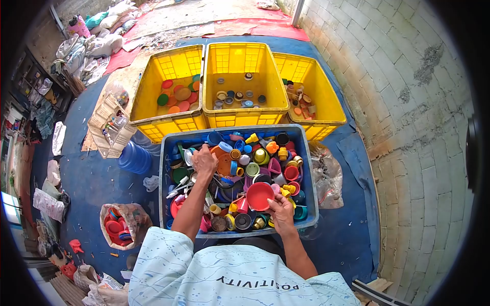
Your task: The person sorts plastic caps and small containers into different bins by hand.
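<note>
A blue crate (pixel 163 191) full of mixed plastic caps and lids stands before me. My right hand (pixel 281 211) holds a round red lid (pixel 259 197) by its edge, over the near right part of the crate. My left hand (pixel 204 161) reaches into the back left of the pile, its fingers bent together beside an orange lid (pixel 223 163); what they hold, if anything, is hidden. Green, yellow and pink caps lie between the two hands.
Behind the crate stand three yellow bins: left (pixel 168 122), middle (pixel 247 118) and right (pixel 326 109), with some caps inside. A sack of red lids (pixel 137 220), a blue water bottle (pixel 135 157) and a basket (pixel 108 122) are at left; a block wall (pixel 408 153) is at right.
</note>
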`<state>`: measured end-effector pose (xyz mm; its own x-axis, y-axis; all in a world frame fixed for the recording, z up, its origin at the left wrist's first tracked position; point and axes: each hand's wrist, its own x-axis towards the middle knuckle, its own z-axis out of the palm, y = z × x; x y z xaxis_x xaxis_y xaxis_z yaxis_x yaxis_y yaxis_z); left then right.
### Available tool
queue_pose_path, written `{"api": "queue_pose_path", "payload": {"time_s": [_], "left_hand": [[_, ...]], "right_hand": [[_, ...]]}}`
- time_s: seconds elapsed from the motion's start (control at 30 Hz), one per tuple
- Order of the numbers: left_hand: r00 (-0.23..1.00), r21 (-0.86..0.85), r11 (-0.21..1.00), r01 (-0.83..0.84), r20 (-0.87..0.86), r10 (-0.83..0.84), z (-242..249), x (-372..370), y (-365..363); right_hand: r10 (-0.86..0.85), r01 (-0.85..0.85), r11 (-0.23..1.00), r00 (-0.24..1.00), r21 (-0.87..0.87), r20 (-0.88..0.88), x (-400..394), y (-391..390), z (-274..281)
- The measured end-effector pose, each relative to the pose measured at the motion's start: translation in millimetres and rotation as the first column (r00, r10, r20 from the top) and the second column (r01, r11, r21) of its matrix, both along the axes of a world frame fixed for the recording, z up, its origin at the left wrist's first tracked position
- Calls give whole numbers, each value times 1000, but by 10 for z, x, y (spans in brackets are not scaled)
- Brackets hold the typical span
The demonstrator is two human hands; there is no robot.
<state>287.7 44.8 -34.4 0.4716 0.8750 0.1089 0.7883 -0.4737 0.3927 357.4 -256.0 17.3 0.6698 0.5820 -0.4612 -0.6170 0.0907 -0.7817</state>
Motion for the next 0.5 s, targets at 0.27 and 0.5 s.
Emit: {"api": "queue_pose_path", "payload": {"time_s": [0.27, 0.5], "left_hand": [[996, -17, 996, 87, 14, -87, -125, -14, -93], [982, 38, 999, -34, 185, 27, 240, -236, -556]], "right_hand": [[13, -14, 1000, 1000, -21, -19, 160, -56, 15], [100, -98, 995, 993, 32, -66, 211, -69, 15]]}}
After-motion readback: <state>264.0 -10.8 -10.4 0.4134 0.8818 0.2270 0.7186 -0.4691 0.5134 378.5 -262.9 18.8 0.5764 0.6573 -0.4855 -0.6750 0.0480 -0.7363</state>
